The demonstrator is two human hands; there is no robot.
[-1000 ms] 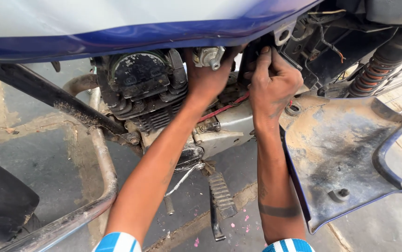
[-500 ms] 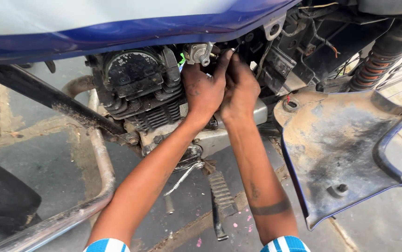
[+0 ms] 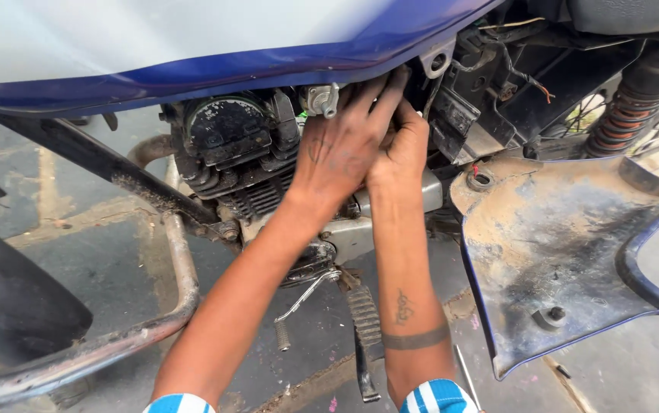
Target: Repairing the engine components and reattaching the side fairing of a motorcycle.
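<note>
Sleeves: short, striped blue and white, their edges showing at the bottom of the view on both arms.
Left hand (image 3: 338,153): bare, smudged with dark grime, a faint dark marking on its back.
Right hand (image 3: 402,149): bare, also grimy.
Right forearm: a small dark tattoo symbol midway along, and a thin dark tattooed band around it near the sleeve.
Fingers (image 3: 379,95): bare, no rings.

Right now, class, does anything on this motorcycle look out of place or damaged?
Yes. The blue side panel is off the frame, lying inner face up and caked with dirt. Loose wires dangle in the opened bay. Both hands, left hand and right hand, press in beside the engine.
</note>
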